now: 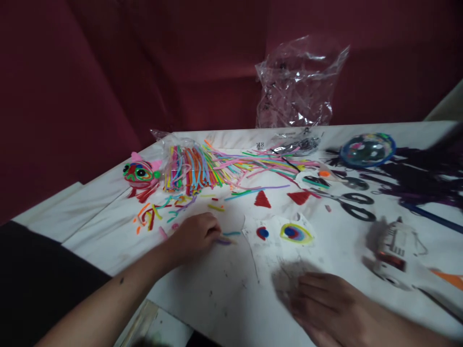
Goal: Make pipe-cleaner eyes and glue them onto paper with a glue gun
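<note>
My left hand (200, 233) is curled over the white table, its fingers drawn in. A short purple piece (222, 242) shows at its fingertips, and a short teal piece (231, 233) lies just beyond. What sits inside the fingers is hidden. Flat and somewhat blurred, my right hand (329, 301) rests beside a sheet of paper (267, 260), fingers stretched out together. On that sheet are a small red and blue disc (263, 233) and a larger eye shape (295, 233) ringed in yellow. Two red triangles (262, 199) lie above it.
Bundles of coloured pipe cleaners (195, 168) lie at the back left, near a colourful animal-face craft (140, 173). Cut scraps (148, 217) are scattered in front. On the right are scissors (356, 205), a white glue gun (398, 250), a round clear container (369, 149) and dark strands (427, 173).
</note>
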A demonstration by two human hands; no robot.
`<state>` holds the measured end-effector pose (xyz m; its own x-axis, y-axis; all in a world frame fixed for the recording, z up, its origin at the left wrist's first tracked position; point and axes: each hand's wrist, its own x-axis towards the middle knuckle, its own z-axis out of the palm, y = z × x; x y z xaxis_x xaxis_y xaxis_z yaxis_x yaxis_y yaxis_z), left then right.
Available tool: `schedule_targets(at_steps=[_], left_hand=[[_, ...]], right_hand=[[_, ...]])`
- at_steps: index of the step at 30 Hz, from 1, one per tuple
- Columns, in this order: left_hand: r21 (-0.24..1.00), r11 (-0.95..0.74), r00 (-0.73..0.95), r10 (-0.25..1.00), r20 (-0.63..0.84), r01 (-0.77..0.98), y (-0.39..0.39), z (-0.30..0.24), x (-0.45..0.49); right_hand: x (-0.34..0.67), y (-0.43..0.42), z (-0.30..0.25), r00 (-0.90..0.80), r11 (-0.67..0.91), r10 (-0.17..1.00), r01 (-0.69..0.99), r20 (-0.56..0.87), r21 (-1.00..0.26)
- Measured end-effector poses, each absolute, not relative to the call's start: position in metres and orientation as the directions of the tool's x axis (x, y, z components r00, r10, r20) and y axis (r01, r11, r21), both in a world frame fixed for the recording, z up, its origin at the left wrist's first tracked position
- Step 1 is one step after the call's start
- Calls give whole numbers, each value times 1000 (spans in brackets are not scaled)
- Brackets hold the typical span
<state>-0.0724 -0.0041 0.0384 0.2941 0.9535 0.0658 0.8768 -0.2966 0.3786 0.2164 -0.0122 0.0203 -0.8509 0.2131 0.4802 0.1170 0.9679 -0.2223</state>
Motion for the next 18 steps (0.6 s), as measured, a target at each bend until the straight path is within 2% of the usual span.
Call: schedule_targets(at_steps=[4,7,8,9,10,11,12,13,15,16,18], left_hand=[[296,-437,454,891,10,849,-8,35,-67],[256,-457,471,882,7,852,-7,33,-65],[293,-433,446,895,25,852,-5,33,-65],[381,-382,399,916,37,842,-4,34,-65],[521,-297,331,943,29,801,-1,35,-65],[698,-167,246,969,-13,696,2,37,-65],[853,-13,171,981,-89,521,5,39,-64],[941,129,127,976,-176,311,8,41,-63],[957,289,116,951,-285,-20,14,43,-58],[946,309,120,947,-297,-100,17,44,-54],[944,296,128,952,-279,-148,21,43,-45]], right_hand=[[217,-12,22,-846,962,233,126,480,-244],[217,-12,22,-851,959,241,134,466,-251],[217,-13,21,-852,958,242,136,463,-252],[217,-13,20,-853,958,244,138,461,-252],[217,-13,19,-854,958,244,138,459,-253],[217,-13,18,-854,958,243,136,460,-254],[217,-13,17,-854,957,243,134,460,-256],[216,-12,16,-854,956,247,136,459,-261],[216,-10,15,-855,950,261,147,448,-274],[216,-9,14,-854,947,270,153,444,-282],[217,-5,14,-852,937,293,165,435,-308]])
